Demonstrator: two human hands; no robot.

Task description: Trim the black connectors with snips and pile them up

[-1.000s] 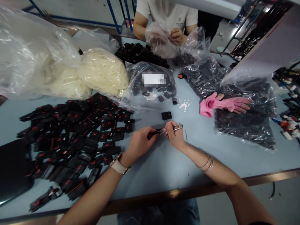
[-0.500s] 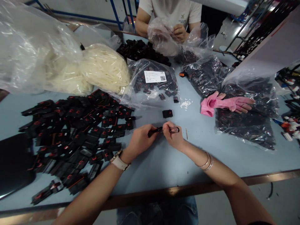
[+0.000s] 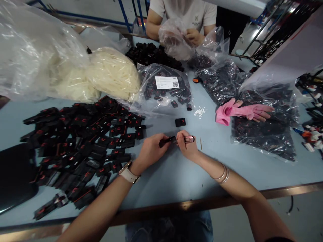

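Note:
Near the middle of the table, my left hand is closed on a small black plastic connector, part of it hidden by the fingers. My right hand grips a pen-like tool with a partly clear, dark-ended handle. Its tip points left towards the connector; whether it touches is too small to tell. Just beyond both hands lies a single black connector with a red clip. To the left spreads a pile of similar black connectors with red parts. Small white pieces lie scattered beyond my right hand.
A labelled clear bag of black parts and bags of cream-coloured strips stand at the back. Pink gloves lie on bagged black parts at right. A thin brown stick lies nearby. Opposite, a person handles a clear bag.
My right hand has shifted slightly right, away from the connector, and the tool's handle has turned a little. My left hand stays in place.

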